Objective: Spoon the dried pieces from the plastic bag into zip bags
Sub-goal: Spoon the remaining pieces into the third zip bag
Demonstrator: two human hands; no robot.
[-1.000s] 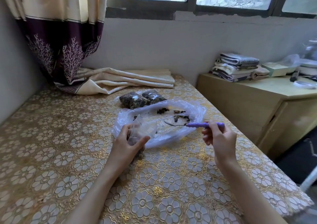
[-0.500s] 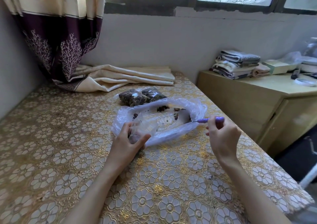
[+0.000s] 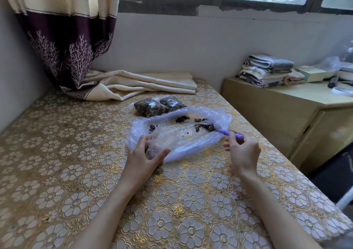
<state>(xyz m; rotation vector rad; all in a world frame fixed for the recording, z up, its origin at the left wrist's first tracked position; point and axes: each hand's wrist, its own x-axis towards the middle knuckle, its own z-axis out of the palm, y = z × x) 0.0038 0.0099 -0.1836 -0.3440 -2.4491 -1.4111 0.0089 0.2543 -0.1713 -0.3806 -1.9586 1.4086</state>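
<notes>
Lying flat and crumpled on the table [image 3: 57, 153] with its gold floral cloth, the thin clear plastic bag [image 3: 198, 145] is spread open, its film wrinkled and faintly bluish where it catches light. Only a few dark brown dried pieces [image 3: 205, 127] show in it, scattered toward its far side. The left hand [image 3: 147, 157] grips a small clear zip bag [image 3: 162, 142] at the plastic bag's near left edge, thumb and fingers curled round it. The right hand [image 3: 242, 149] pinches a purple-handled spoon [image 3: 229, 133], whose bowl end reaches into the bag near the dark pieces. Just behind the plastic bag lie two filled zip bags [image 3: 158, 106], packed dark, side by side and touching.
</notes>
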